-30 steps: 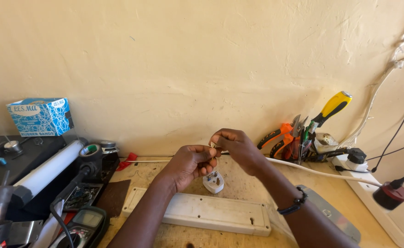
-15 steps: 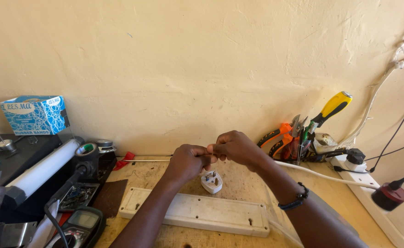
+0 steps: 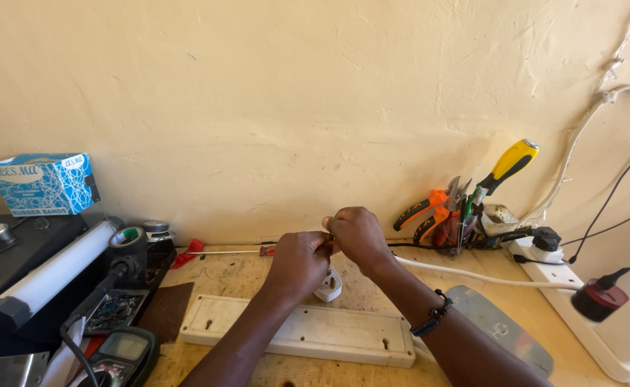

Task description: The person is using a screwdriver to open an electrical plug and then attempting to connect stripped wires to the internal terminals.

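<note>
My left hand [image 3: 297,261] and my right hand [image 3: 359,235] meet fingertip to fingertip above the wooden bench [image 3: 229,279]. Both pinch a small thin piece between them, and the fingers hide most of it. Just below the hands a small white plug part [image 3: 331,288] rests on the bench. A long white power strip housing [image 3: 293,333] lies flat in front of it, under my forearms. A white cable [image 3: 473,274] runs in from the right and passes under my right wrist.
Orange pliers [image 3: 421,213] and a yellow-handled screwdriver [image 3: 512,161] lean on the wall at right, beside a white extension block [image 3: 616,337]. A thin red-handled screwdriver [image 3: 222,251], tape roll [image 3: 127,236], white tube [image 3: 57,269], multimeter [image 3: 118,355] and blue tissue box [image 3: 43,183] are on the left.
My hands stay pinched together over the white plug part and have barely shifted. The right hand has closed in a little over the left fingertips.
</note>
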